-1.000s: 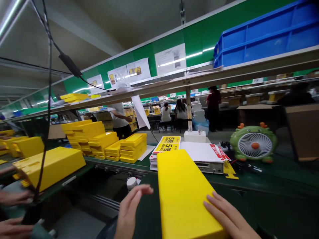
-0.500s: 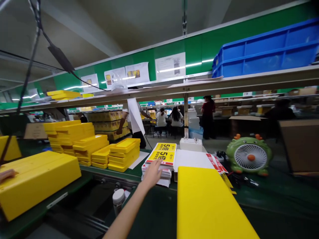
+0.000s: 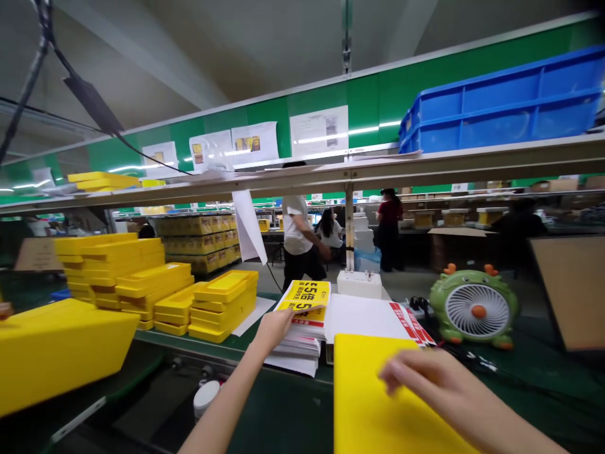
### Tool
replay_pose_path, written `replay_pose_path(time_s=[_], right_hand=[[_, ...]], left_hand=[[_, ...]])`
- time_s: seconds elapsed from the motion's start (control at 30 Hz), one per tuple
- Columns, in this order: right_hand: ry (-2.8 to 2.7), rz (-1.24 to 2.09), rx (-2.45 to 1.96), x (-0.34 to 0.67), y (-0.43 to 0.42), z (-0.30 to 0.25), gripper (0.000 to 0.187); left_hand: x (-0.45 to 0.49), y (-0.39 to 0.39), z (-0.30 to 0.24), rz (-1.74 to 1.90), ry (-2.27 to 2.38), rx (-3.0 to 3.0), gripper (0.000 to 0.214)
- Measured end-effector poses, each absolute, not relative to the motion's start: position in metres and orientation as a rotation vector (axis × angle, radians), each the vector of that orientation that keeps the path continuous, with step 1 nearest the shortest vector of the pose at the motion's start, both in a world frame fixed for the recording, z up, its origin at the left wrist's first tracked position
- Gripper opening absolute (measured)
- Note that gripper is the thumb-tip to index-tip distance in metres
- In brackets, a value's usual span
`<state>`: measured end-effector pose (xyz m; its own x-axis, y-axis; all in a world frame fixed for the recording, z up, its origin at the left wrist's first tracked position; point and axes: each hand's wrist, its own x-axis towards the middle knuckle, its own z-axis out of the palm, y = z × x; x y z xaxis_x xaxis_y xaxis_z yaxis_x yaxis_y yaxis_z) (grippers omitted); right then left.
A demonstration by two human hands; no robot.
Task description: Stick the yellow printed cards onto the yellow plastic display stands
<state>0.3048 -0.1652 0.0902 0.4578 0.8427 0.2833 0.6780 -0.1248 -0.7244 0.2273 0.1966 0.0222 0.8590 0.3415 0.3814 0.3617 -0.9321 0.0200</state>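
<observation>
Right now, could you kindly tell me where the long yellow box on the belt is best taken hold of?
Probably along its two long edges, coming from above: the yellow box lies flat, and its smooth top offers nothing to pinch. The right hand is over it.

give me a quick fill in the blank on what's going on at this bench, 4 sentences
1. The left hand touches a ____ of rectangular printed paper cards.
2. The right hand is over a long flat ____ plastic tray.
3. A green plastic desk fan on the bench has a round ____ grille.
4. A ribbed blue plastic crate sits on the ____ above the bench.

Missing words: stack, yellow, white, shelf
</observation>
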Motion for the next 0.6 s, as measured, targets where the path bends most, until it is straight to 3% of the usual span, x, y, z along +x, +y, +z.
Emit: replay_pose_path(time_s=[0.17, 0.23, 0.4, 0.6], right_hand=[[-0.955, 0.570, -1.956, 0.360, -0.019, 0.094, 0.042], [-0.850, 0.697, -1.934, 0.374, 0.017, 0.085, 0.038], [-0.740, 0.765, -1.779, 0.384, 0.054, 0.065, 0.013], [-0.748, 0.787, -1.655, 0.378, 0.063, 0.050, 0.006]], left_hand=[[0.223, 0.184, 0.019, -0.695, -0.521, -3.011, 0.028], [0.219, 0.184, 0.013, -0.725, -0.473, -3.051, 0.034], [0.214, 0.188, 0.004, -0.842, -0.301, -3.224, 0.031], [0.243, 0.182, 0.017, -1.157, -0.300, -3.393, 0.037]])
